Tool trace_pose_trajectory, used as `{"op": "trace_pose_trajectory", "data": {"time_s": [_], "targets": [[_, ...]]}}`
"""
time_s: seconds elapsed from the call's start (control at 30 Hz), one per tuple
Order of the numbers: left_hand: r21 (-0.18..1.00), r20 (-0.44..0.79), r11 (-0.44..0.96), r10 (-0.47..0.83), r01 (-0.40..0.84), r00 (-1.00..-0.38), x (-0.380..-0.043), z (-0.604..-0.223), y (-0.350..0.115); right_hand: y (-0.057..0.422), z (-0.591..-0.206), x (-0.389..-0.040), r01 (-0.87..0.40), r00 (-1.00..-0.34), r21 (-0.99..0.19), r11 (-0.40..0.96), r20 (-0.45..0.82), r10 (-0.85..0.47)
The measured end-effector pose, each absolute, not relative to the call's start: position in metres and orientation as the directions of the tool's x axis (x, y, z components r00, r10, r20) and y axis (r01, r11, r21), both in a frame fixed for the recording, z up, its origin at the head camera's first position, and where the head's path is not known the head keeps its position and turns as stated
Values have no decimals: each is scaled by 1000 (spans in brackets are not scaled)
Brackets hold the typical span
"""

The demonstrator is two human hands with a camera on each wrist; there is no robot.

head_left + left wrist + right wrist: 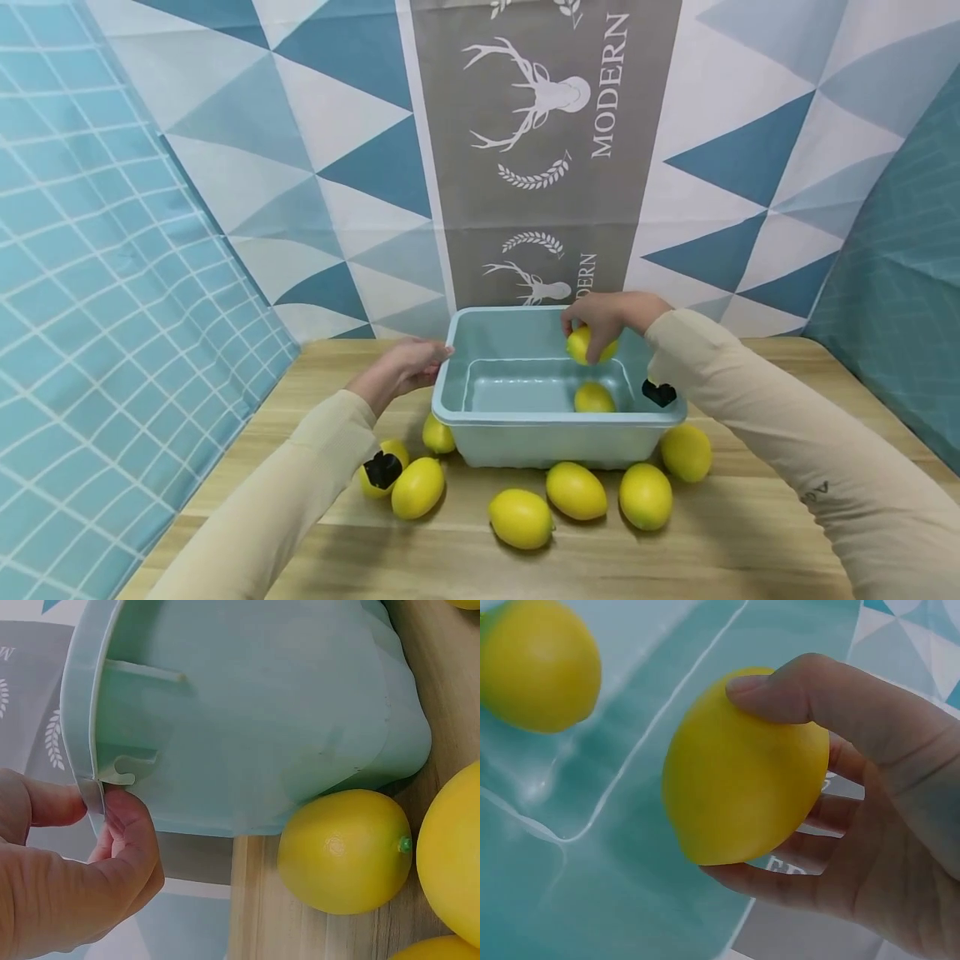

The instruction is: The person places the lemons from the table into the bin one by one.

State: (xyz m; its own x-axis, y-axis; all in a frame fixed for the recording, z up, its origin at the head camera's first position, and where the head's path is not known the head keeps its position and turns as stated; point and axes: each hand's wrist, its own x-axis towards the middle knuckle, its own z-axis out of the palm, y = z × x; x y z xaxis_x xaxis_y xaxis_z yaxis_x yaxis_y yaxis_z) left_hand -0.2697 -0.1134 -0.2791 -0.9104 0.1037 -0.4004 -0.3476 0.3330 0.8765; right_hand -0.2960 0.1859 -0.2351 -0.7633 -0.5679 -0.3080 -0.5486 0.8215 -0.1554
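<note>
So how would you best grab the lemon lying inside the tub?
Probably from above, pinched across the rounded middle of that lemon, since the walls of the tub rise around it and its top is bare. The right hand is nearby but holds another lemon.

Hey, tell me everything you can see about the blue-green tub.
The tub is pale blue-green, shiny inside and looks like plastic: rectangular, with rounded corners, an open top and a protruding rim. Under the rim, the left wrist view shows a rib and a small hooked piece. It stands upright on the wooden table. One lemon lies inside, toward the right end; the left hand pinches the rim at the left end. Other lemons lie close outside; whether any touches it is unclear.
</note>
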Motion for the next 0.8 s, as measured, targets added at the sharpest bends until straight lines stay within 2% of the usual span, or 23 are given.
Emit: {"op": "trace_pose_trajectory", "data": {"time_s": [0.37,0.53,0.8], "targets": [[880,-392,331,97,-342,-915,-271,-285,-107,195,-248,-293,-519,-764,-185,835,-339,-550],[887,-373,332,108,-320,-922,-271,-283,-106,193,-244,-291,-501,-773,-169,849,-353,-527],[879,-368,355,83,-317,-926,-265,-279,-114,185,-234,-286,-541,-773,-121,833,-319,-548]]}}
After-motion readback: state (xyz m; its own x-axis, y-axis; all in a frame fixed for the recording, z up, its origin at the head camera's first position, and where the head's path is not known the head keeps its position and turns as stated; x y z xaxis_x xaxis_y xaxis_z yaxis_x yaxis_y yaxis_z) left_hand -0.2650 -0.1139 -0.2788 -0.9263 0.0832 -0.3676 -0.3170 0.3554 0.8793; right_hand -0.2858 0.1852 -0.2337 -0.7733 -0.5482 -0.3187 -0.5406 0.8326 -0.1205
